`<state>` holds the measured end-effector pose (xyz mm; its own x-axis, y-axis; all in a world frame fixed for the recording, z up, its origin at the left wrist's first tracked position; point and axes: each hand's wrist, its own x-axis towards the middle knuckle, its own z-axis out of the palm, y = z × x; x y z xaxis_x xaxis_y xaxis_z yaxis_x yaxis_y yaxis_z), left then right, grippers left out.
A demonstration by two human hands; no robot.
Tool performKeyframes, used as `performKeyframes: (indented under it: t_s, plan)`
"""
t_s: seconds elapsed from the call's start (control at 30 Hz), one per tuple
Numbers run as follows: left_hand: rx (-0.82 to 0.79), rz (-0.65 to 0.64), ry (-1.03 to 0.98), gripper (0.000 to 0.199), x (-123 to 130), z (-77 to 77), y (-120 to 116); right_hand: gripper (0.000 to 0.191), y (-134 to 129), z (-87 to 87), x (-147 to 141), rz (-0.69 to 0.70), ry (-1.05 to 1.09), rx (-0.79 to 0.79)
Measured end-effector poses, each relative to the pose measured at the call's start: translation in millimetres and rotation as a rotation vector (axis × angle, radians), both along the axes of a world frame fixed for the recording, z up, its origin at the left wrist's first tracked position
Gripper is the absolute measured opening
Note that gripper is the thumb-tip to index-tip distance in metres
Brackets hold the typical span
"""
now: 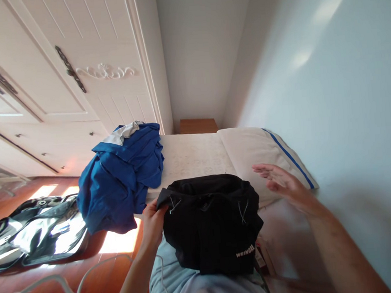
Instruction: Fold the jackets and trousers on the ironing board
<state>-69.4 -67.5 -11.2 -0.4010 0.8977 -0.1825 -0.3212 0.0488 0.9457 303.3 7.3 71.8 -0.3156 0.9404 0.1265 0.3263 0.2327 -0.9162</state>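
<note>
Black shorts [209,227] with white dashed stitching at the pockets and pale lettering low on one leg hang in front of me, their waist opening facing up. At the left end of the waistband, my left hand [154,221] pinches the cloth between thumb and fingers. My right hand [283,184] is raised off the right side of the shorts, fingers stretched out, touching nothing. Behind it lies a cream cloth [251,153] with a blue stripe.
Blue clothing [119,180] with a white piece on top drapes over the left edge of the pale surface [192,153]. An open suitcase [52,232] lies on the wooden floor. White wardrobe doors [111,44] stand left, a wall [356,105] right. A white cable [59,279] crosses lower left.
</note>
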Motion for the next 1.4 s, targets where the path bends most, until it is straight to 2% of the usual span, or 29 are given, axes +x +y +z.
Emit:
performKeyframes:
  t_s: [0.1, 0.2, 0.23, 0.3, 0.43, 0.5, 0.67, 0.8, 0.97, 1.03, 1.13, 1.23, 1.3, 1.4]
  plan:
    - [0.007, 0.084, 0.005, 0.019, 0, -8.3, 1, 0.092, -23, -55.1, 11, 0.004, 0.186, -0.108]
    - [0.052, 0.106, 0.039, 0.020, 0, -13.5, 3, 0.105, -40, -105.8, -2, -0.026, 0.317, -0.248]
    - [0.069, 0.105, 0.060, 0.020, 0, -14.1, 4, 0.106, -43, -115.6, -10, -0.047, 0.338, -0.273]
    - [0.099, 0.096, 0.107, 0.019, -1, -12.9, 6, 0.101, -42, -121.7, -25, -0.102, 0.333, -0.290]
    - [0.076, 0.017, 0.099, 0.023, -3, 0.8, 9, 0.061, -28, -97.7, -35, -0.118, 0.107, -0.300]
    - [0.035, -0.037, 0.022, 0.027, -6, 8.9, 9, 0.049, -21, -83.4, -29, -0.124, 0.033, -0.281]
    - [-0.053, -0.085, -0.080, 0.032, -22, 14.3, 11, 0.042, -11, -67.6, -17, -0.205, 0.151, -0.255]
    - [-0.064, -0.098, -0.124, 0.041, -29, 17.9, 6, 0.039, -12, -62.6, -23, -0.175, 0.266, -0.311]
    - [0.013, -0.253, -0.102, 0.079, -27, 29.6, -9, 0.039, -13, -56.5, -22, -0.081, 0.236, -0.201]
    - [0.063, -0.222, -0.085, 0.068, -27, 29.0, -11, 0.049, -10, -53.0, -18, -0.061, 0.202, -0.158]
    - [0.107, -0.097, -0.012, 0.046, -30, 23.0, -8, 0.061, -5, -44.7, -14, -0.046, 0.158, -0.102]
    - [0.130, -0.009, 0.114, 0.046, -33, 19.6, -7, 0.044, -1, -36.0, -16, 0.055, 0.097, -0.035]
    - [0.208, -0.053, 0.195, 0.052, -34, 21.2, -8, 0.032, 0, -32.7, -20, 0.118, 0.096, -0.045]
    - [0.270, -0.244, 0.331, 0.056, -35, 26.9, -8, 0.020, -1, -31.9, -23, 0.115, 0.148, -0.113]
